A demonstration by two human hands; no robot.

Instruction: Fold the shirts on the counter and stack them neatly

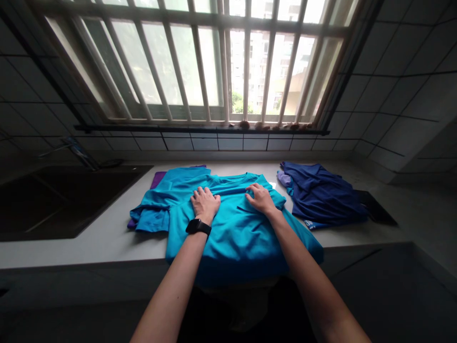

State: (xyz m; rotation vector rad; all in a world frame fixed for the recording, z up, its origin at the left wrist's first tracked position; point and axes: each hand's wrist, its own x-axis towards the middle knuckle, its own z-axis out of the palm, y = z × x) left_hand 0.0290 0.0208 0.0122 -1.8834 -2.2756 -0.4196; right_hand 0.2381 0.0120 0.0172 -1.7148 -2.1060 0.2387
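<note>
Under the barred window (221,62), I see the counter (89,238) carrying a teal shirt (235,238), collar toward the glass, hem hanging over the near edge. My left hand (204,204) lies flat and open on its chest; my right hand (260,197) pinches a fold by the collar. Both sit equally near, the shirt's length running away from me.
</note>
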